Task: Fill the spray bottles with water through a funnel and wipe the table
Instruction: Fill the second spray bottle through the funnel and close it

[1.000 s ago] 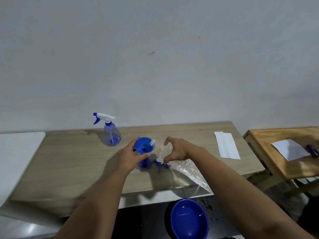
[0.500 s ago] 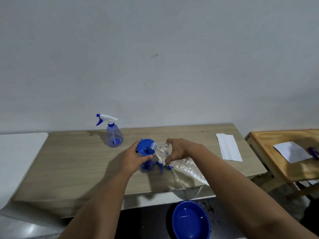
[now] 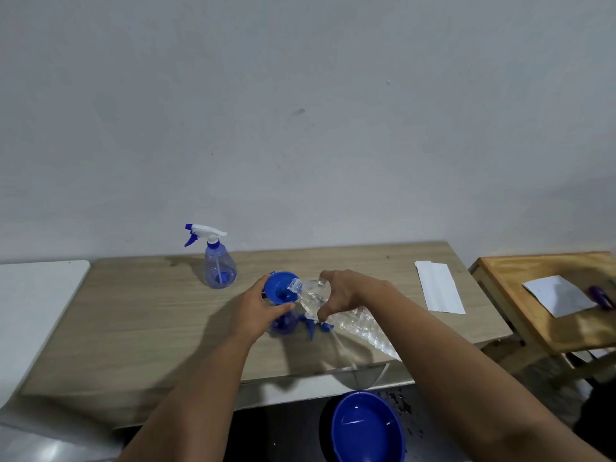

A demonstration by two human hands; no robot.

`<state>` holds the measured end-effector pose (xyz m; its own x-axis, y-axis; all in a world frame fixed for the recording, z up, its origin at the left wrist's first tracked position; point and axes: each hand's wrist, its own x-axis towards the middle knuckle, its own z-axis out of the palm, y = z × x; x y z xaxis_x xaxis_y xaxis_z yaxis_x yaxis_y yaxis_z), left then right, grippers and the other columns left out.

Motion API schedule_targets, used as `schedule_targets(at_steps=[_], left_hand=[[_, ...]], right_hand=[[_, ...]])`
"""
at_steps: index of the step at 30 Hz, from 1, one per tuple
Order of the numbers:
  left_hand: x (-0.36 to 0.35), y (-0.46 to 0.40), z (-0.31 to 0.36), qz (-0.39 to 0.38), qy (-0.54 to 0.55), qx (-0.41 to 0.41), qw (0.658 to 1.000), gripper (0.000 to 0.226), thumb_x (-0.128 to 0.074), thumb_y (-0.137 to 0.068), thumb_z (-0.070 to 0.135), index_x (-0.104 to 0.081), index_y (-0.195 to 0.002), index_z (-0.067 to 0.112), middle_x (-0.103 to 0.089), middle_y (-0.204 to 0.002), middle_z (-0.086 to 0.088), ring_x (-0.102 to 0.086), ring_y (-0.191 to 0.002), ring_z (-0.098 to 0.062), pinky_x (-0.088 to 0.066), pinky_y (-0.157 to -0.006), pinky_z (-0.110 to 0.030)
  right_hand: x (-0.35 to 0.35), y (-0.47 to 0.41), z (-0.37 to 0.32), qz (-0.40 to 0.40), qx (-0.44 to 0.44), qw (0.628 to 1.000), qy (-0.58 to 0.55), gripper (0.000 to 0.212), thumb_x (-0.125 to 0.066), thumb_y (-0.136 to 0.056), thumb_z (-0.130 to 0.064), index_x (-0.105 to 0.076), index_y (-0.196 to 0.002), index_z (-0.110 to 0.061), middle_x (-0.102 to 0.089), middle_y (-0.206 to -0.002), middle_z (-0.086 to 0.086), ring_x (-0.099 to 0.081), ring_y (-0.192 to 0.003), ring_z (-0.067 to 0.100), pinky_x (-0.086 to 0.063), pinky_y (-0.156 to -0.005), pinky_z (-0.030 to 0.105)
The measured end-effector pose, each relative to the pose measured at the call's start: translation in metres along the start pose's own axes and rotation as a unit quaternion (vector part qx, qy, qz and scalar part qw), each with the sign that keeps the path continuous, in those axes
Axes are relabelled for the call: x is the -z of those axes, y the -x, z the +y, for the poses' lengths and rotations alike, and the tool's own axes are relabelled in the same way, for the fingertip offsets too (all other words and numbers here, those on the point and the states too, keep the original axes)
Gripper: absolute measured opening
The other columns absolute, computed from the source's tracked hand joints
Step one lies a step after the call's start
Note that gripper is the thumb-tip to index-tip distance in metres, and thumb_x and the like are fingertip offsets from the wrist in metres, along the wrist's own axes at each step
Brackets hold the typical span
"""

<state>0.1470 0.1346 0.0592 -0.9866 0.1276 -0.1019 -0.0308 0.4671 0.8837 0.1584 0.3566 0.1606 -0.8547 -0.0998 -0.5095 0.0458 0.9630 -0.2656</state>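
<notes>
Wooden side table at right: white paper, purple object.

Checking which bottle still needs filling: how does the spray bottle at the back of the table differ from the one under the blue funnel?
The back spray bottle has its white trigger head on; the bottle under the funnel has none, and a blue funnel sits in its neck. The back bottle stands alone, untouched; the left hand holds the funnel bottle, largely hiding it. Both are clear, blue-tinted and upright.

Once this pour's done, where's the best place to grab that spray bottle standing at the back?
Probably the narrow neck of the spray bottle, just under the white trigger head, coming from the right or front. It stands upright, the body bulges below, and the nozzle juts left.
</notes>
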Motion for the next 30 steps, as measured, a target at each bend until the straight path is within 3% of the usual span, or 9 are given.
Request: schedule_targets(at_steps=[4,6,8,11,14,17,20,24,30], left_hand=[[0.001,0.0,-0.001,0.0,0.0,0.002,1.0,0.075,-0.09,-0.059,0.041,-0.057,-0.126,0.039,-0.068,-0.107,0.025,-0.063,-0.105,-0.002,-0.054,-0.092,-0.032],[0.002,0.001,0.0,-0.004,0.0,0.004,1.0,0.072,-0.092,-0.059,0.037,-0.055,-0.121,0.045,-0.067,-0.105,0.027,-0.063,-0.105,-0.003,-0.053,-0.091,-0.031],[0.004,0.002,0.0,-0.02,-0.008,0.012,1.0,0.088,-0.093,-0.054,0.048,-0.05,-0.13,0.042,-0.066,-0.113,0.024,-0.062,-0.109,-0.003,-0.052,-0.093,-0.033],[0.006,0.0,-0.007,-0.03,-0.019,0.027,0.999,0.118,-0.091,-0.044,0.063,-0.036,-0.145,0.037,-0.061,-0.127,0.017,-0.059,-0.115,-0.007,-0.052,-0.096,-0.039],[0.005,0.0,-0.014,-0.041,-0.02,0.026,0.999,0.105,-0.094,-0.05,0.053,-0.043,-0.14,0.037,-0.059,-0.127,0.014,-0.056,-0.115,-0.011,-0.05,-0.097,-0.038],[0.0,-0.002,-0.02,-0.045,-0.015,0.039,0.998,0.093,-0.095,-0.055,0.042,-0.051,-0.136,0.032,-0.059,-0.127,0.014,-0.054,-0.12,-0.01,-0.046,-0.098,-0.033],[-0.007,-0.004,-0.02,-0.054,-0.023,0.071,0.996,0.072,-0.093,-0.063,0.023,-0.056,-0.125,0.022,-0.062,-0.112,0.011,-0.06,-0.11,-0.014,-0.046,-0.082,-0.024],[-0.014,-0.005,-0.017,-0.088,-0.038,0.094,0.991,0.05,-0.091,-0.068,0.022,-0.058,-0.105,0.027,-0.066,-0.091,0.015,-0.065,-0.086,-0.006,-0.04,-0.059,-0.009],[-0.024,-0.008,-0.021,-0.085,-0.033,0.125,0.988,0.042,-0.092,-0.066,0.025,-0.067,-0.099,0.022,-0.072,-0.086,0.009,-0.064,-0.077,0.0,-0.045,-0.066,-0.019]], right_hand=[[-0.006,0.0,0.006,0.021,0.013,0.999,-0.029,0.091,-0.086,-0.07,-0.049,-0.044,-0.146,-0.025,-0.064,-0.128,0.006,-0.056,-0.103,0.024,-0.053,-0.087,0.037],[-0.011,0.002,0.012,0.042,0.027,0.996,-0.075,0.086,-0.086,-0.07,-0.048,-0.046,-0.143,-0.027,-0.069,-0.111,0.003,-0.061,-0.097,0.023,-0.054,-0.086,0.036],[-0.018,0.005,0.02,0.079,0.05,0.985,-0.148,0.079,-0.086,-0.068,-0.047,-0.049,-0.137,-0.033,-0.074,-0.094,0.0,-0.068,-0.088,0.02,-0.056,-0.085,0.036],[-0.024,0.013,0.034,0.168,0.073,0.942,-0.283,0.069,-0.089,-0.065,-0.043,-0.055,-0.125,-0.046,-0.073,-0.093,0.001,-0.071,-0.079,0.012,-0.059,-0.084,0.032],[-0.018,0.017,0.047,0.246,0.091,0.889,-0.376,0.069,-0.093,-0.067,-0.034,-0.057,-0.125,-0.045,-0.071,-0.101,0.008,-0.07,-0.082,0.012,-0.058,-0.081,0.027],[-0.001,0.013,0.055,0.297,0.094,0.848,-0.429,0.071,-0.093,-0.071,-0.026,-0.055,-0.13,-0.041,-0.069,-0.11,0.01,-0.072,-0.097,0.021,-0.061,-0.087,0.034],[0.013,-0.004,0.058,0.342,0.084,0.818,-0.455,0.076,-0.092,-0.07,-0.029,-0.05,-0.132,-0.041,-0.068,-0.117,0.005,-0.072,-0.105,0.021,-0.06,-0.09,0.035],[0.013,-0.041,0.054,0.391,0.052,0.792,-0.466,0.077,-0.091,-0.076,-0.022,-0.045,-0.135,-0.042,-0.065,-0.126,-0.001,-0.066,-0.115,0.013,-0.056,-0.088,0.029],[-0.002,-0.085,0.052,0.41,0.019,0.771,-0.488,0.08,-0.09,-0.08,-0.026,-0.039,-0.141,-0.038,-0.057,-0.13,-0.013,-0.059,-0.124,0.012,-0.055,-0.103,0.04]])
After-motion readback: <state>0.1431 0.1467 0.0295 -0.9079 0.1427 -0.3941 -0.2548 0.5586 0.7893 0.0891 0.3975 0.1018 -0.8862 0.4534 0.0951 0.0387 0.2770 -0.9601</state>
